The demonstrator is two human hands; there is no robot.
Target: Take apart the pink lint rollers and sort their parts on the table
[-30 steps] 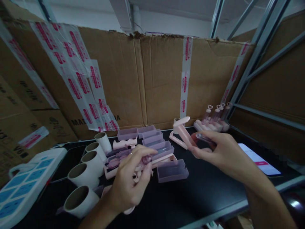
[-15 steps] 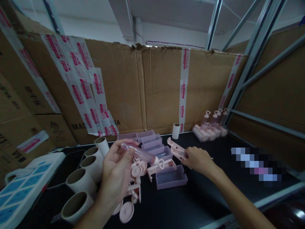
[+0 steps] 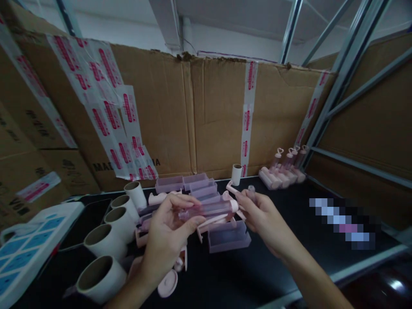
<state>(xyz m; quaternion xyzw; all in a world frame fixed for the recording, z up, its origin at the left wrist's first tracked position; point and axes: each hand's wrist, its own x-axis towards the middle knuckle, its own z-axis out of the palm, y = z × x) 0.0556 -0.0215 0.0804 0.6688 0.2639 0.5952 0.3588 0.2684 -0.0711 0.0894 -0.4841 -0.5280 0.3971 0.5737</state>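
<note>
My left hand (image 3: 174, 223) holds a clear pinkish tube (image 3: 212, 209) between thumb and fingers, its pale pink cap end pointing right. My right hand (image 3: 260, 214) is closed on a pale pink plastic part (image 3: 234, 188) close to that cap, and a small clear piece (image 3: 251, 189) shows at its fingers. Below the tube lies an open purple tray (image 3: 229, 240). More purple trays (image 3: 202, 191) stand behind the hands. Pink parts, among them a round disc (image 3: 168, 283), lie near my left wrist.
Several white cardboard tubes (image 3: 106, 242) stand at the left beside a white and blue case (image 3: 48, 240). A white roll (image 3: 237, 175) and finished-looking pink pieces (image 3: 280, 177) stand along the cardboard wall (image 3: 219, 107).
The tube in my left hand has moved right and turned nearly level; its heart-shaped top no longer shows. My right hand has turned and come nearer the cap, and a small clear piece now shows there.
</note>
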